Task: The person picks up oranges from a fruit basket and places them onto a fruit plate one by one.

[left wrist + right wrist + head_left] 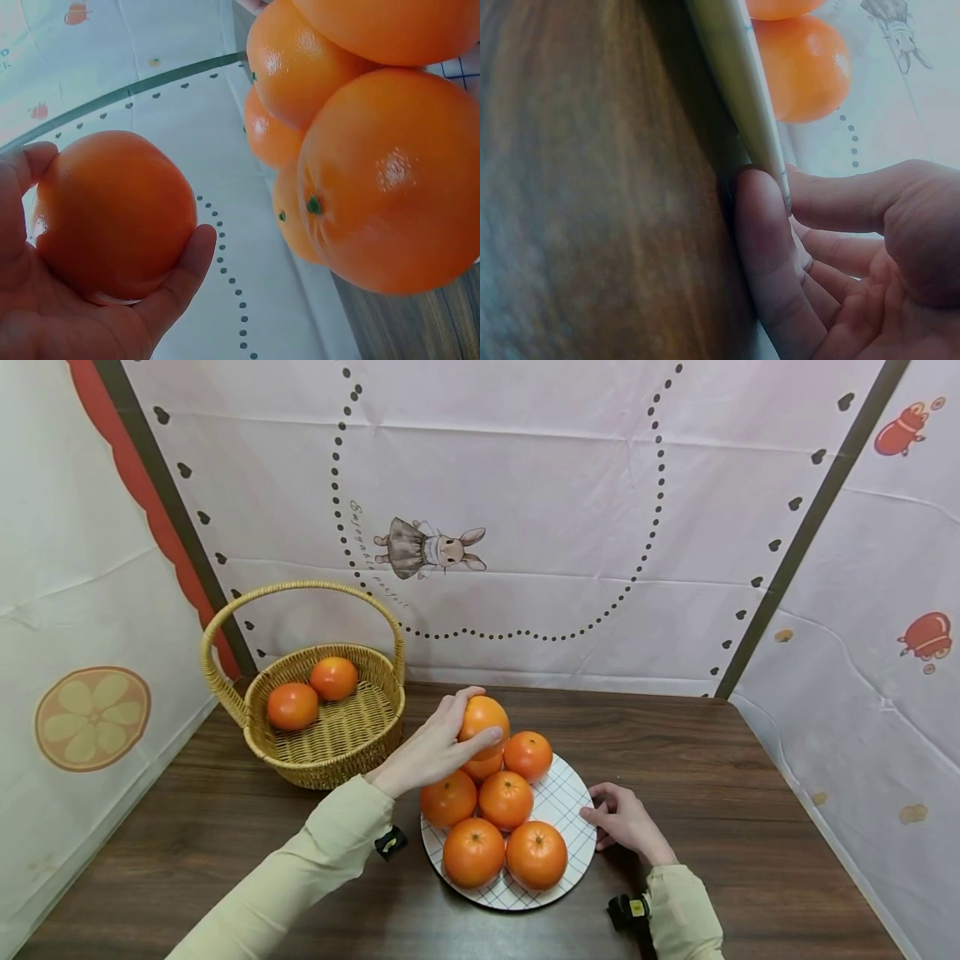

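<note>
My left hand (433, 739) holds an orange (480, 717) above the back left of the round plate (562, 802), thumb on one side and fingers on the other. In the left wrist view the same orange (116, 214) looks smooth and glossy, gripped between thumb and fingertips. Several other oranges (506, 800) with small green stem ends sit close together on the white, grid-patterned plate. At the plate's right edge, my right hand (628, 820) pinches the rim; the right wrist view has the rim (769, 142) between thumb and a finger underneath.
To the left on the dark wooden table (675, 743) stands a woven basket (330, 768) with a tall arched handle. Two orange-red fruits (292, 706) lie inside it, towards its back left. A printed cloth (525, 527) hangs behind the table and along both sides.
</note>
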Demonstrator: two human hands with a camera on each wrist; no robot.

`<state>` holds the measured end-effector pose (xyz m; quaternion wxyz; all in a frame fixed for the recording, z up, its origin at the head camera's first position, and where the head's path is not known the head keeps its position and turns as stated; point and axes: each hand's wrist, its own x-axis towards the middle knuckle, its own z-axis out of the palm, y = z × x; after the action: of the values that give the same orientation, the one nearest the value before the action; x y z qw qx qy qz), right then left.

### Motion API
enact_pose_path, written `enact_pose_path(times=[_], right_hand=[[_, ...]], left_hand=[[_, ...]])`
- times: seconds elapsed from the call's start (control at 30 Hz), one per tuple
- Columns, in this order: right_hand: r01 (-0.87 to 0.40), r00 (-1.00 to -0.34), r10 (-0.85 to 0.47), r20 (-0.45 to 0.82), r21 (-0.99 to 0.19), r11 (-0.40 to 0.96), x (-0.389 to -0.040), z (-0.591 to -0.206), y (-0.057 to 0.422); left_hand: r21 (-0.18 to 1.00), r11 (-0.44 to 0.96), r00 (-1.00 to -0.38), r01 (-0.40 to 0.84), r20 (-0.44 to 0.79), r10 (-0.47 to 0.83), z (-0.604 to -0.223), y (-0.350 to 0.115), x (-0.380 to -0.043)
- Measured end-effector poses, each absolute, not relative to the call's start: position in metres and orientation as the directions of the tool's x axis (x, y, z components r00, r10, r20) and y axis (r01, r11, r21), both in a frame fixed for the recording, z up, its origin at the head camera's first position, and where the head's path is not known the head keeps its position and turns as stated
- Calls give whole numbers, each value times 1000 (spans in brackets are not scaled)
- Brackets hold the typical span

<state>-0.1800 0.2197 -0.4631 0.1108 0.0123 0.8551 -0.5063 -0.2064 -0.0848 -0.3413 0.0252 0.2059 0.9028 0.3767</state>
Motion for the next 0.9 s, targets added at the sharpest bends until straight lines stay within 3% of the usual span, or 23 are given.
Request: enact_pose_path(times=[0.9], right_hand=[[157,-974,-64,-216,-857,491,-180,-463,219]], left_hand=[[665,627,-887,406,122,445,-341,-55,-195]])
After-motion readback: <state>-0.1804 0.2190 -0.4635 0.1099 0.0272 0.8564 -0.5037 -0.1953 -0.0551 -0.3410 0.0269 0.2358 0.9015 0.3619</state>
